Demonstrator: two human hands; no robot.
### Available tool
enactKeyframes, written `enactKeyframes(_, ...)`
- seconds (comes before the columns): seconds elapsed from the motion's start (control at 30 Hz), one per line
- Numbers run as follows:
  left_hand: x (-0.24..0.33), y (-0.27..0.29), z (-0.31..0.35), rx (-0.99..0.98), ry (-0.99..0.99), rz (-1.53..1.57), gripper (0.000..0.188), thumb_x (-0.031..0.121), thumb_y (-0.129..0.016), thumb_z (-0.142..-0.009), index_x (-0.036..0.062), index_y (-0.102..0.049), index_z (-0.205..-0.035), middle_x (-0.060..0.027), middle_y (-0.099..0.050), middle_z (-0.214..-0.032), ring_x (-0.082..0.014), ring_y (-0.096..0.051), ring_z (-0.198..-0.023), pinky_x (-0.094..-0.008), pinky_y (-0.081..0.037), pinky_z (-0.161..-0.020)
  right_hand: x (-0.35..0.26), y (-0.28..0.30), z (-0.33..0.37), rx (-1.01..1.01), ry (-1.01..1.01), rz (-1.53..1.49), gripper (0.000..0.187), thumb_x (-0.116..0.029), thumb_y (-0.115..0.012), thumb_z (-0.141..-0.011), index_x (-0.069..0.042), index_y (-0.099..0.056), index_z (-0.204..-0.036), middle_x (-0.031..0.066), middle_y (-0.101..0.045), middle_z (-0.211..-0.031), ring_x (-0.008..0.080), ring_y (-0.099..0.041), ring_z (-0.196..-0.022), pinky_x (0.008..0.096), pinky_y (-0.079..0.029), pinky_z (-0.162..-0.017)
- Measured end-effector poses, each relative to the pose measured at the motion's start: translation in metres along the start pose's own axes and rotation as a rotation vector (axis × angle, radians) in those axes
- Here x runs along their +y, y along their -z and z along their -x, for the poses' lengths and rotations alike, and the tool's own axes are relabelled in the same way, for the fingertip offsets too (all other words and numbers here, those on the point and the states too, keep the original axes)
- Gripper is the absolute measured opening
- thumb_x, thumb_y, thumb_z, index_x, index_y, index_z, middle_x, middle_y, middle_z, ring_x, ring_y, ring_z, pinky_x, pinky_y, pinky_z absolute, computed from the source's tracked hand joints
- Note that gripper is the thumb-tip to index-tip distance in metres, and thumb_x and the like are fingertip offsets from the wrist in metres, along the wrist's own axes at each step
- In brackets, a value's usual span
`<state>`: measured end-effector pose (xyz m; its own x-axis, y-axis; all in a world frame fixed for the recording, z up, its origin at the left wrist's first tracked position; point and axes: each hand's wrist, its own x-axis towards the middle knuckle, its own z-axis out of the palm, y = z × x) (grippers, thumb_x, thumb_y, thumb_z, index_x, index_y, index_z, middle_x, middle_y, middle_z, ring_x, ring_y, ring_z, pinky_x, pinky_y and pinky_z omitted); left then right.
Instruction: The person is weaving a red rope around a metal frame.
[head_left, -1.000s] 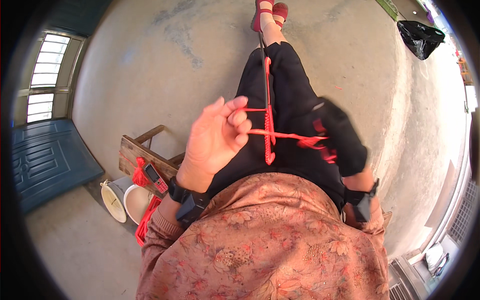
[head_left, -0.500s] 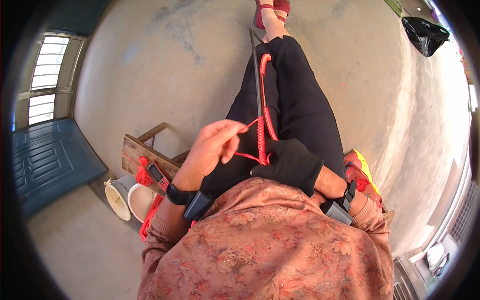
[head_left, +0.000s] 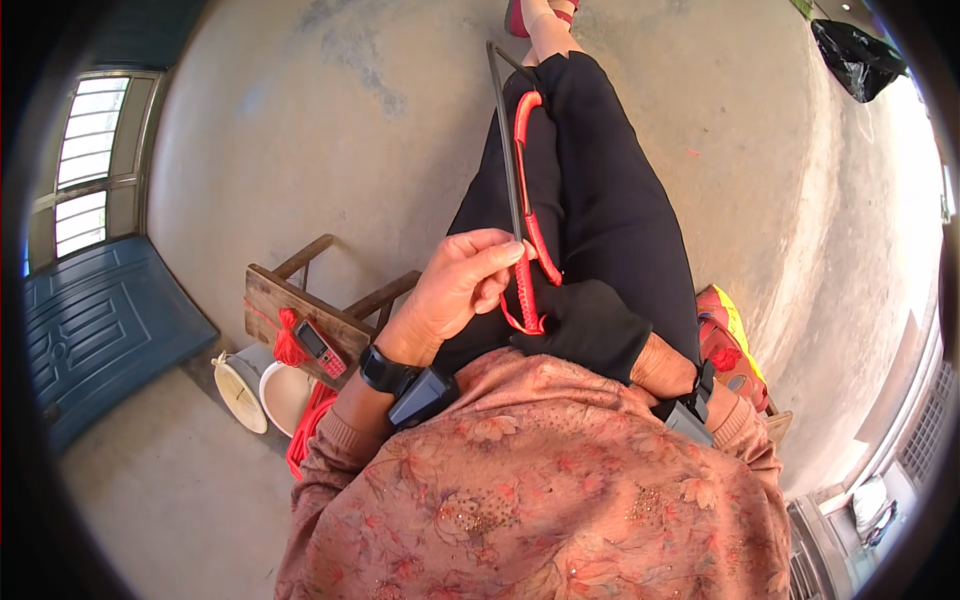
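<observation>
Bare left hand [head_left: 462, 280] shifted right since half-second-earlier frame, now at slim black rod frame [head_left: 506, 150] lying lengthwise over black trousers [head_left: 630, 215]. Thumb and fingertips pinched together on frame, at upper end of tightly coiled red cord wrap [head_left: 525, 290]. Black-gloved right hand [head_left: 590, 325] at wrap's lower end; fingers hidden, grip cannot be told. Red keypad phone [head_left: 320, 348] on brown wooden bench [head_left: 350, 337], left side.

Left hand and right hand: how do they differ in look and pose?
The left hand is bare; the right hand wears a black glove. The left hand's fingers pinch the upper part of the red cord wrapping; the right hand is at its lower end, fingers mostly hidden. Both wrists carry a strapped device.
</observation>
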<state>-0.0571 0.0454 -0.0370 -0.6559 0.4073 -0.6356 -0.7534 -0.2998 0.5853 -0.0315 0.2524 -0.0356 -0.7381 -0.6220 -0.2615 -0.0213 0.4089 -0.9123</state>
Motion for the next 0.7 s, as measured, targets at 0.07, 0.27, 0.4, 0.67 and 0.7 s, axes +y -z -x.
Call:
enactKeyframes(0.07, -0.003, -0.001, 0.004, -0.001, 0.012, 0.005, 0.019, 0.016, -0.06, -0.097, -0.0008, -0.067, -0.102, 0.0044, -0.05, -0.063, -0.0021, -0.044, -0.051, -0.0179, -0.032, -0.041, 0.002, -0.001, 0.001, -0.023, -0.004, 0.038, 0.04, -0.042, -0.073, -0.078, -0.01, -0.067, -0.101, 0.0164, -0.068, -0.083, 0.0363, -0.066, -0.077, 0.0422, -0.054, -0.069)
enactKeyframes(0.27, 0.004, 0.0, 0.009, -0.003, -0.008, 0.02, 0.027, 0.025, -0.056, -0.101, 0.0009, -0.064, -0.11, 0.0032, -0.048, -0.065, -0.0018, -0.039, -0.049, -0.017, -0.031, -0.04, -0.002, 0.01, -0.002, 0.036, -0.078, -0.102, 0.035, -0.036, -0.073, -0.084, -0.008, -0.068, -0.104, 0.013, -0.068, -0.08, 0.0239, -0.065, -0.069, 0.0349, -0.052, -0.066)
enactKeyframes(0.4, 0.013, 0.012, 0.026, 0.084, -0.03, 0.044, 0.023, 0.021, -0.056, -0.1, 0.0024, -0.062, -0.113, 0.002, -0.049, -0.067, -0.0009, -0.037, -0.047, -0.0155, -0.028, -0.039, 0.0, 0.023, -0.011, 0.092, -0.304, -0.75, 0.026, -0.026, -0.06, -0.098, -0.002, -0.065, -0.106, 0.0052, -0.069, -0.092, 0.0122, -0.061, -0.078, 0.0278, -0.05, -0.071)
enactKeyframes(0.67, 0.006, 0.021, 0.051, 0.03, 0.057, 0.035, 0.017, 0.017, -0.058, -0.099, 0.0018, -0.063, -0.103, 0.0032, -0.05, -0.067, 0.0001, -0.037, -0.048, -0.0159, -0.027, -0.04, 0.006, 0.018, -0.02, 0.065, -0.429, -1.122, 0.025, -0.028, -0.056, -0.101, -0.005, -0.063, -0.11, 0.003, -0.068, -0.095, 0.0095, -0.063, -0.083, 0.0265, -0.051, -0.072)
enactKeyframes(0.7, 0.005, 0.02, 0.054, 0.009, 0.062, 0.032, 0.017, 0.018, -0.058, -0.099, 0.0018, -0.063, -0.103, 0.0034, -0.049, -0.066, 0.0001, -0.036, -0.048, -0.0161, -0.026, -0.04, 0.008, 0.016, -0.022, 0.066, -0.416, -1.093, 0.025, -0.028, -0.056, -0.101, -0.005, -0.063, -0.109, 0.0026, -0.068, -0.094, 0.0092, -0.062, -0.083, 0.0265, -0.05, -0.071)
